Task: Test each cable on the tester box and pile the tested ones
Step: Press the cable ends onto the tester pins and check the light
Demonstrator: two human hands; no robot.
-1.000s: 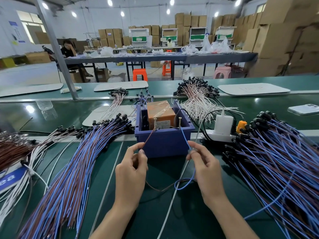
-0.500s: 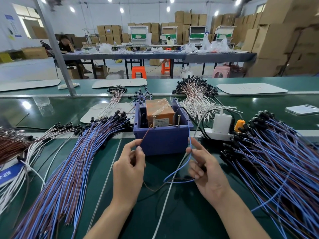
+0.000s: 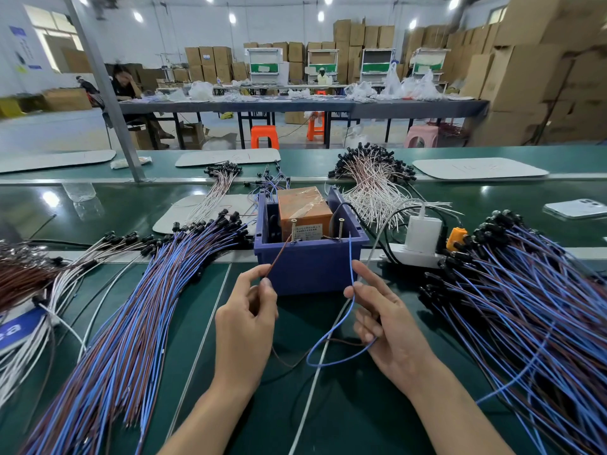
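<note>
You were in the middle of a test. Your left hand [image 3: 246, 320] had thumb and forefinger pinched on the brown wire [image 3: 278, 257], and its bare tip lay against the left screw [image 3: 293, 228] on the near wall of the blue box [image 3: 312, 270]. Your right hand [image 3: 387, 326] pinched the blue wire [image 3: 351, 261] the same way. That tip stood just beside the right screw [image 3: 340, 227], and I could not tell whether it touched. The rest of the cable [image 3: 329, 334] hung in a loop between your hands, down on the green belt [image 3: 328, 421].

By my reading, the next move called for bringing the blue tip firmly onto the right screw while keeping the brown one pressed, then waiting for the box to answer before you let go. After that the cable belonged on the tested heap. A bundle of cables [image 3: 131, 323] lay to your left and another bundle [image 3: 525, 307] to your right, and nothing showed which was which.

As for writing, the white label [image 3: 308, 232] on the orange block [image 3: 303, 208] carried print too small to read. A blue tag [image 3: 14, 330] at the far left edge showed white letters ending in "a", with the rest cut off.
</note>
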